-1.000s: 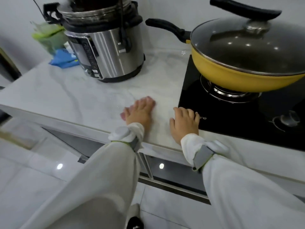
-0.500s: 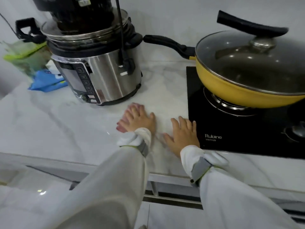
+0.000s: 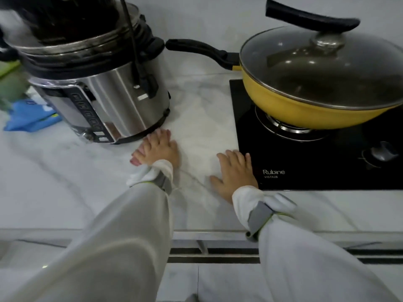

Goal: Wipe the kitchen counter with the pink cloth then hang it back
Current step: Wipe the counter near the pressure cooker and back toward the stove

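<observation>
Pink cloth (image 3: 137, 159) is being pressed flat under the left hand (image 3: 158, 149), fingers straight and together, tips touching the pressure cooker (image 3: 104, 92); the right hand (image 3: 234, 173) is resting spread beside the stove (image 3: 316, 149). Pushing further risks nudging the cooker, judging from this.

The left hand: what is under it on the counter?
Under the left hand a bit of pink cloth peeks out beside the fingers on the counter. The rest of it is covered by the hand.
</observation>
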Demonstrator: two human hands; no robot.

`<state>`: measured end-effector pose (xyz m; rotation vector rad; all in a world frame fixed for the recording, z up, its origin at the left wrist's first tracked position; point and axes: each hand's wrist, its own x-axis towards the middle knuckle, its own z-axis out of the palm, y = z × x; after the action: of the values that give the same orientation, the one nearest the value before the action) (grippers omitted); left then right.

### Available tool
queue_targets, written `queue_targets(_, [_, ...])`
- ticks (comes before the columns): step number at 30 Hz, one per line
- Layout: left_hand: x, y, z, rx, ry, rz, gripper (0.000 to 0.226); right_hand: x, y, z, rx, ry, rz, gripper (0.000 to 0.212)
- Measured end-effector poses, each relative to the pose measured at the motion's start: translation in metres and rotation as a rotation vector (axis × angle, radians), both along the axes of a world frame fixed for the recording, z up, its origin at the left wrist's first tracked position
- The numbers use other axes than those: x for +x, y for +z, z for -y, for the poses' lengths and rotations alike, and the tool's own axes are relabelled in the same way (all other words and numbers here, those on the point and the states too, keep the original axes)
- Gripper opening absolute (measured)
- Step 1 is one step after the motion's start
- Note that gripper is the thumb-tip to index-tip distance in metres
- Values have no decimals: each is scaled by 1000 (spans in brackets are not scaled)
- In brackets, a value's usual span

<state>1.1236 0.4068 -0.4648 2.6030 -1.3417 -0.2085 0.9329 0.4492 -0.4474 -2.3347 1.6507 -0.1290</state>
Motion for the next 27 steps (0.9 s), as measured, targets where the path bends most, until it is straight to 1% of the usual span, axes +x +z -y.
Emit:
queue_targets(2, [17,-2,-18,11,71,15,55,1,3,-2,19,16,-18,64])
queue_targets(6, [50,-6,-33,29,312,-27,56,2,7,-3,62,26,33,63])
queue_targets(9, [50,-8,-29,27,439,-26,58,-6,7,-5,72,54,117,63])
queue_targets(11, [36,-6,-19,42,444,-62,59,-6,8,-5,85,42,203,63])
queue_targets(13, [5,-4,-5,86,294,-91,61,-8,8,-5,89,37,246,64])
queue_targets(15, [-34,1,5,90,90,-61,57,-10,9,-6,87,67,229,76])
queue_targets(17, [-75,8,11,103,-174,-48,51,-10,8,-7,68,62,249,81])
queue_targets(19, [-110,14,11,115,-477,-57,44,-10,9,-8,45,-42,422,81])
queue_targets(20, [-120,19,11,96,-580,-68,40,-11,11,-5,48,-122,542,81])
queue_targets(22, [-121,26,-1,97,-670,-106,42,-14,17,-7,97,-202,675,78])
queue_targets(26, [-97,34,-62,137,-851,-157,54,-19,22,-19,133,-216,734,76])
queue_targets(27, [-90,34,-80,135,-889,-177,52,-18,24,-21,125,-220,748,75])
